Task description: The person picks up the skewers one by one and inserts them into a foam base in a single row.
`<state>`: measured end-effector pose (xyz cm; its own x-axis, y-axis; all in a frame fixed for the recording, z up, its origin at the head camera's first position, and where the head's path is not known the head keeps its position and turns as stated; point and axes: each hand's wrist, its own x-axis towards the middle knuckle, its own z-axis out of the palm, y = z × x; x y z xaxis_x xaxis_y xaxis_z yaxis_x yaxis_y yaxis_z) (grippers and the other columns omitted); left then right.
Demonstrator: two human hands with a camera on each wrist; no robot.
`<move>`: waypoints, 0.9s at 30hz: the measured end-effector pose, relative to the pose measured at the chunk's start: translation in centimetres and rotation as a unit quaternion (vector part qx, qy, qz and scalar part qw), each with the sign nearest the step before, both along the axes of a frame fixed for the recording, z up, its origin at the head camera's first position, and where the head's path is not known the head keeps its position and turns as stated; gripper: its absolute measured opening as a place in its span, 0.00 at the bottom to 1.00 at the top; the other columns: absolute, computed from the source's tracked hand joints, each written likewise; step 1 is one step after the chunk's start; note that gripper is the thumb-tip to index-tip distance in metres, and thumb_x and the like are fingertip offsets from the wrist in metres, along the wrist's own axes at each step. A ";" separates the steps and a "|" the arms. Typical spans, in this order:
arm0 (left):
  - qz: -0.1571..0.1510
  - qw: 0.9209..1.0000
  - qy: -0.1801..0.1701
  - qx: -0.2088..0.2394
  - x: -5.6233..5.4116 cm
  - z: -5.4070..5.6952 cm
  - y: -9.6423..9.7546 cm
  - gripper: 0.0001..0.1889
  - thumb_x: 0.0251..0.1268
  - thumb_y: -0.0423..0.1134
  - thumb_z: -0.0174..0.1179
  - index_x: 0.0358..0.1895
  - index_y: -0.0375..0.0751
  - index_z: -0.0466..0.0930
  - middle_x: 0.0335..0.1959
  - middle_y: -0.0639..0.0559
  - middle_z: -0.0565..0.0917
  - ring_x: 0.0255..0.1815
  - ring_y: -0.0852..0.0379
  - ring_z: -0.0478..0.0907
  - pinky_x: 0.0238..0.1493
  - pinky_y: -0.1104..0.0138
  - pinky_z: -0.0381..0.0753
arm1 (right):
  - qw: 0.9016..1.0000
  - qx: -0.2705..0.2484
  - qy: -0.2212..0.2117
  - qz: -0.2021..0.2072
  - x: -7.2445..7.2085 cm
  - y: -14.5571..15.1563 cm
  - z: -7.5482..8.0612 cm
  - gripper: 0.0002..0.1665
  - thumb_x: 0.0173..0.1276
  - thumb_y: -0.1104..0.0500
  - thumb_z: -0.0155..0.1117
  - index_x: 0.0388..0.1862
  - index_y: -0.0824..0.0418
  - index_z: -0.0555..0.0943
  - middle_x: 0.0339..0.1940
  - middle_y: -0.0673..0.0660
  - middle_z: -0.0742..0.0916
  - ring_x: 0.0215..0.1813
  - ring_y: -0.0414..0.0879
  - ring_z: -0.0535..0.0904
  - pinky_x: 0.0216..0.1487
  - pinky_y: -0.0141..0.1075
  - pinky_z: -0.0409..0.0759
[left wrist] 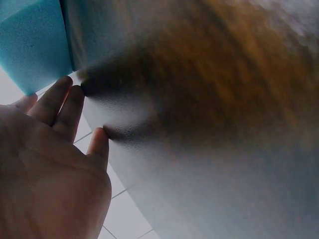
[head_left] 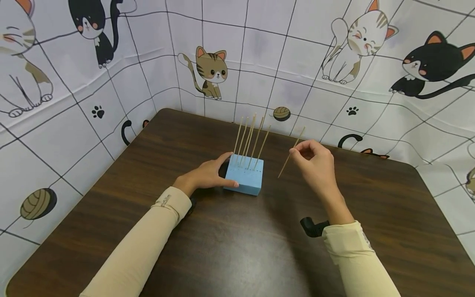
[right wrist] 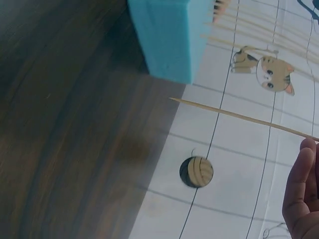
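A light blue foam block [head_left: 243, 178] sits on the table, with several thin wooden skewers [head_left: 250, 134] standing upright and slightly tilted in its top. Small holes dot the top near them. My left hand [head_left: 205, 175] holds the block from its left side, thumb at the near face and index finger toward the far corner. To the right of the block, my right hand [head_left: 315, 163] pinches another bamboo skewer [head_left: 285, 168] between thumb and fingertips. That skewer slants, its pointed end [right wrist: 182, 101] downward, apart from the block in the right wrist view.
The dark wood-grain table [head_left: 230, 247] has rounded corners and runs back to a white grid-patterned sheet [head_left: 256, 70] printed with cartoon cats. A black wrist mount [head_left: 313, 227] sticks out from the right wrist.
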<state>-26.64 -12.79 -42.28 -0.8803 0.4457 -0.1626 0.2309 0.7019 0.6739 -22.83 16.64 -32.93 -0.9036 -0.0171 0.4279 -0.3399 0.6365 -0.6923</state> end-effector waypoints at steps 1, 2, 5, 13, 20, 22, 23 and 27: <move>-0.001 1.000 0.001 0.002 0.0 0.0 0.0 0.59 0.53 0.67 0.68 0.81 0.57 0.39 0.80 0.49 0.54 0.77 0.40 0.57 0.71 0.41 0.59 | 1.000 -0.007 0.001 0.002 -0.1 -0.3 0.0 0.08 0.68 0.59 0.66 0.35 0.64 0.81 0.31 0.56 0.86 0.31 0.37 0.77 0.36 0.26 0.74; -0.002 1.000 0.001 0.003 0.1 0.0 0.0 0.59 0.53 0.67 0.68 0.81 0.57 0.39 0.80 0.49 0.54 0.77 0.40 0.57 0.71 0.41 0.59 | 1.000 -0.012 0.002 0.006 -0.2 -0.6 0.0 0.08 0.68 0.59 0.66 0.35 0.64 0.81 0.31 0.55 0.86 0.31 0.36 0.78 0.35 0.26 0.74; -0.004 1.000 0.001 0.006 0.1 0.0 0.0 0.58 0.53 0.66 0.68 0.81 0.57 0.40 0.80 0.49 0.54 0.77 0.41 0.57 0.71 0.42 0.60 | 0.999 -0.027 0.005 0.016 -0.5 -1.4 0.1 0.08 0.68 0.59 0.66 0.35 0.63 0.82 0.30 0.54 0.86 0.30 0.36 0.78 0.34 0.26 0.74; 0.001 1.000 0.001 0.001 0.1 0.1 -0.1 0.58 0.53 0.67 0.67 0.81 0.58 0.40 0.80 0.49 0.54 0.77 0.39 0.57 0.71 0.40 0.59 | 0.998 -0.050 0.016 0.034 -1.2 -3.2 0.3 0.06 0.70 0.61 0.65 0.36 0.64 0.82 0.32 0.58 0.87 0.28 0.35 0.79 0.31 0.26 0.76; 0.004 1.000 -0.001 -0.006 0.0 0.0 -0.2 0.58 0.53 0.67 0.67 0.81 0.60 0.39 0.80 0.50 0.53 0.77 0.39 0.56 0.71 0.40 0.58 | 0.997 -0.057 0.001 0.044 -1.4 -4.2 0.4 0.06 0.70 0.62 0.64 0.38 0.65 0.81 0.35 0.59 0.88 0.28 0.34 0.80 0.32 0.26 0.78; 0.004 1.000 0.001 -0.004 0.0 0.1 -0.2 0.58 0.53 0.67 0.67 0.81 0.60 0.39 0.80 0.50 0.53 0.77 0.39 0.55 0.71 0.39 0.57 | 0.997 -0.056 0.001 0.046 -1.5 -4.4 0.4 0.06 0.70 0.61 0.64 0.38 0.65 0.81 0.34 0.58 0.87 0.28 0.35 0.80 0.33 0.26 0.78; 0.003 1.000 0.002 -0.004 0.0 0.0 -0.2 0.57 0.53 0.67 0.67 0.81 0.60 0.40 0.80 0.50 0.53 0.77 0.39 0.55 0.71 0.39 0.57 | 0.997 -0.056 0.001 0.046 -1.5 -4.4 0.4 0.06 0.70 0.61 0.64 0.38 0.65 0.81 0.34 0.58 0.87 0.29 0.35 0.80 0.33 0.27 0.78; -0.003 1.000 0.001 -0.010 -0.1 -0.1 -0.2 0.58 0.53 0.67 0.67 0.81 0.60 0.39 0.80 0.51 0.53 0.78 0.38 0.54 0.71 0.39 0.57 | 0.998 -0.047 0.000 0.048 -1.4 -4.5 0.2 0.06 0.70 0.61 0.65 0.37 0.64 0.81 0.34 0.58 0.87 0.31 0.37 0.79 0.35 0.26 0.77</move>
